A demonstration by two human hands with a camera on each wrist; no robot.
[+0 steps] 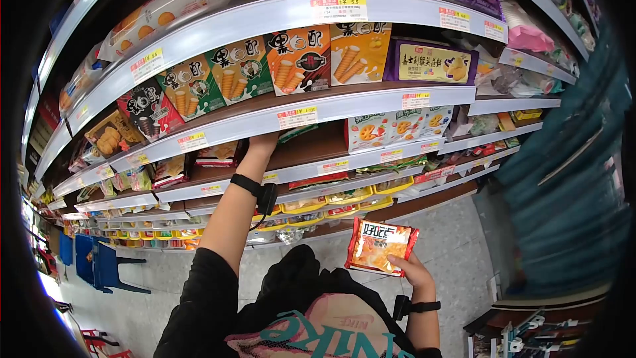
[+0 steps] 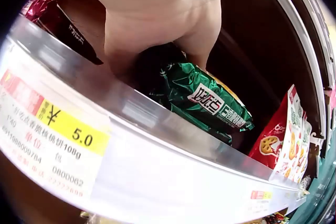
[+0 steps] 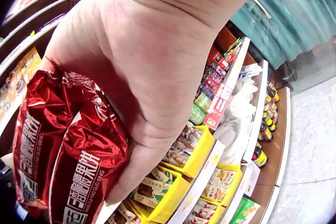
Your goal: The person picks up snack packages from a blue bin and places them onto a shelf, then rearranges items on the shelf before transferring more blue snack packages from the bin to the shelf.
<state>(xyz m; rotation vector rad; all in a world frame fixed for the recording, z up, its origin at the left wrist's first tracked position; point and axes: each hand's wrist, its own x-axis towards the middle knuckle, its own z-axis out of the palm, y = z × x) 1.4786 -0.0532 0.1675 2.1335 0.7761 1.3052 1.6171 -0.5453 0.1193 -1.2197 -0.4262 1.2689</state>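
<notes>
In the head view my left hand (image 1: 264, 140) reaches under a shelf edge into the middle shelf. The left wrist view shows its thumb and fingers around the near end of a green biscuit packet (image 2: 210, 100); the fingertips are hidden behind the price rail (image 2: 157, 155). Another green packet edge shows just below that one. Low in front of the body, my right hand (image 1: 416, 272) holds a red biscuit packet (image 1: 381, 245) by its lower right corner. Close up in the right wrist view, two red packets (image 3: 89, 166) lie together in this grip.
Boxes of wafer rolls (image 1: 298, 59) line the shelf above. White-and-red biscuit bags (image 1: 387, 131) stand right of the left hand, a dark red packet (image 2: 60, 29) to its left. Yellow bins (image 3: 157, 198) fill lower shelves. A blue stool (image 1: 99, 262) stands on the floor at left.
</notes>
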